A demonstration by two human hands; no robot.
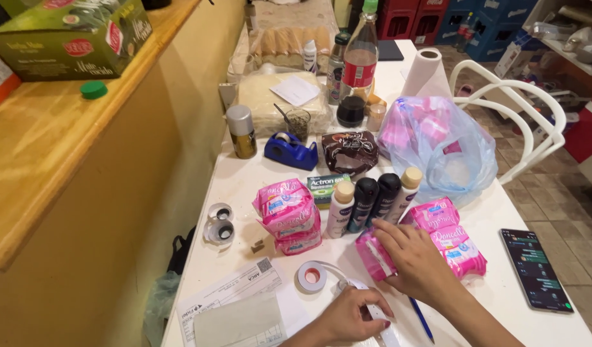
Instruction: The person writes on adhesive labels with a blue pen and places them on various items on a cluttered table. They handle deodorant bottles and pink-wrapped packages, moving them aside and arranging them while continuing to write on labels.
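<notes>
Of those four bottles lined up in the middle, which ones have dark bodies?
The two middle bottles are dark with black caps; the outer bottles are white with tan caps.
</notes>
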